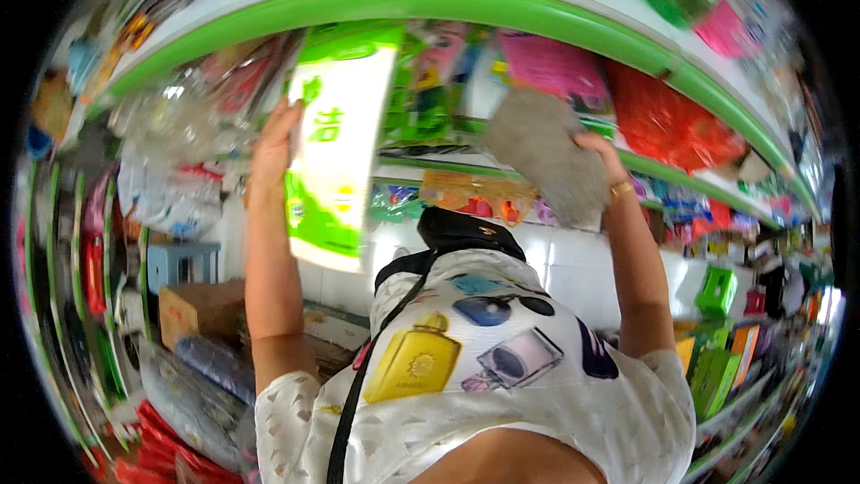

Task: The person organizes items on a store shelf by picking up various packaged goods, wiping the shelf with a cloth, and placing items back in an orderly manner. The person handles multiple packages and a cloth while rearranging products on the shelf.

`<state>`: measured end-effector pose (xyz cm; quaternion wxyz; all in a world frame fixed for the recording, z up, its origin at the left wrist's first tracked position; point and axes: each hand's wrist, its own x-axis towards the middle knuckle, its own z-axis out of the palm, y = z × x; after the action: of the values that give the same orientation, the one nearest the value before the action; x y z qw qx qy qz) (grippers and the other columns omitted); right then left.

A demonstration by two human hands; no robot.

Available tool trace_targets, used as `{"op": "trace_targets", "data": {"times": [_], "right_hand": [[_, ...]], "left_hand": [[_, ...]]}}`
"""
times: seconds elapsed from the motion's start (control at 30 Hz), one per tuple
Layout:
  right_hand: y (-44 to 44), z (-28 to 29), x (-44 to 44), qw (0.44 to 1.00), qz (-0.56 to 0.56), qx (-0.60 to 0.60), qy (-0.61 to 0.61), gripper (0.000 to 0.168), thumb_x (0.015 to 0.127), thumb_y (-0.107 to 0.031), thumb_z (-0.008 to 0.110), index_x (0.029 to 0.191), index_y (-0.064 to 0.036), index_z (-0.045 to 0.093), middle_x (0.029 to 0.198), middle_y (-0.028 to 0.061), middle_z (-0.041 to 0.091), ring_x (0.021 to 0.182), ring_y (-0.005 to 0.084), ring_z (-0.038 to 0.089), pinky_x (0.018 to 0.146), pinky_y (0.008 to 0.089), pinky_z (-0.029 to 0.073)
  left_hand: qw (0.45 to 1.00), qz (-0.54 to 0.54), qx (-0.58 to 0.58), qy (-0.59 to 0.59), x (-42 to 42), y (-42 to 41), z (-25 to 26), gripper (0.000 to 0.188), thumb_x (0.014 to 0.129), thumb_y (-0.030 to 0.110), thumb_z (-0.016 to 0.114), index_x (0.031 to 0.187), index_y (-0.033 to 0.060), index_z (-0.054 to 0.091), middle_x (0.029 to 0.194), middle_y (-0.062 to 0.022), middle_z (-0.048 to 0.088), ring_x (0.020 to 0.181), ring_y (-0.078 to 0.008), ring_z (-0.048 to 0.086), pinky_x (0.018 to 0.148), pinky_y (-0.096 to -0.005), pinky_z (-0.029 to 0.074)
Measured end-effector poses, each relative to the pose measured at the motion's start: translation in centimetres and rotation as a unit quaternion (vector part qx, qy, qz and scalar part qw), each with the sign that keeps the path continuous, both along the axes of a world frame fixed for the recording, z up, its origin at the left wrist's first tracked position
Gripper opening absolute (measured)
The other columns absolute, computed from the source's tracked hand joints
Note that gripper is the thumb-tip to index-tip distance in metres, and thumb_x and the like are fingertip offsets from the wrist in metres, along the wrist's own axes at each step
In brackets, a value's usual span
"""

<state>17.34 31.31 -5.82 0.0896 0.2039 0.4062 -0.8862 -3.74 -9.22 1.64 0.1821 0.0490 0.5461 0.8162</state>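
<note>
My left hand (277, 129) grips the left edge of a flat green-and-white plastic package (336, 148) that bears writing. The package stands upright in front of the shelf, blurred by motion. A grey cloth (547, 154) is in my right hand (605, 156), held near its right edge. It spreads out before the shelf, level with the package. Behind both hands runs a shelf with a green front edge (470, 3). Between the package and the cloth, more green packets (430, 87) and a pink packet (551, 70) show on the shelf.
Red plastic bags (672, 121) lie on the shelf to the right. At the left are a blue stool (181, 263), a cardboard box (201, 316) and clear-wrapped goods (195, 403). A black bag (470, 235) hangs at my waist above the white tiled floor (578, 262).
</note>
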Motion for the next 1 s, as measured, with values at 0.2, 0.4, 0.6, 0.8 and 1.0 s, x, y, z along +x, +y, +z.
{"op": "trace_targets", "data": {"times": [0.2,0.4,0.6,0.8,1.0], "right_hand": [[-5.9,2.0,3.9,0.992,0.036,0.077,0.096,0.074,0.068,-0.029,0.061,0.129,0.001,0.033,0.121,0.0188,0.048,0.105,0.0337,0.052,0.091,0.044,0.042],[-8.8,0.1,4.6,0.999,-0.033,0.008,0.033,0.074,0.068,-0.03,0.061,0.129,0.001,0.033,0.121,0.0191,0.048,0.105,0.0342,0.052,0.09,0.0446,0.042],[-11.0,-1.0,2.8,0.999,-0.043,-0.017,0.028,0.075,0.067,-0.031,0.06,0.129,0.001,0.034,0.121,0.0195,0.048,0.105,0.0346,0.052,0.089,0.0451,0.043],[-12.2,-1.3,3.4,0.997,-0.067,-0.027,0.031,0.075,0.067,-0.031,0.06,0.129,0.001,0.034,0.121,0.0198,0.048,0.104,0.035,0.052,0.089,0.0457,0.043],[-13.7,-0.9,5.3,0.993,-0.11,-0.04,0.019,0.075,0.067,-0.032,0.06,0.129,0.0,0.034,0.121,0.0201,0.048,0.104,0.0355,0.052,0.088,0.0462,0.044]], "left_hand": [[0.993,-0.024,0.096,-0.062,3.1,-5.6,-1.6,0.043,0.081,0.005,0.056,0.12,0.0007,0.041,0.107,-0.0143,0.057,0.086,-0.0212,0.061,0.074,-0.0305,0.052],[0.975,0.007,0.2,-0.101,5.1,-11.7,-2.3,0.054,0.074,-0.003,0.053,0.125,0.0006,0.037,0.113,-0.0173,0.054,0.096,-0.0263,0.059,0.081,-0.035,0.05],[0.988,0.056,0.137,-0.04,3.4,-13.4,0.1,0.052,0.075,0.002,0.051,0.125,-0.0008,0.036,0.115,-0.0159,0.053,0.1,-0.0262,0.056,0.085,-0.0348,0.047],[0.977,0.172,0.12,0.045,-3.0,-14.5,1.8,0.04,0.078,0.006,0.048,0.117,-0.0013,0.041,0.11,-0.0155,0.054,0.096,-0.0266,0.057,0.084,-0.0381,0.047],[0.959,0.217,0.159,-0.095,-3.6,-12.7,3.8,0.036,0.084,0.011,0.045,0.116,-0.0041,0.042,0.113,-0.0168,0.053,0.104,-0.028,0.052,0.093,-0.0397,0.04]]}}
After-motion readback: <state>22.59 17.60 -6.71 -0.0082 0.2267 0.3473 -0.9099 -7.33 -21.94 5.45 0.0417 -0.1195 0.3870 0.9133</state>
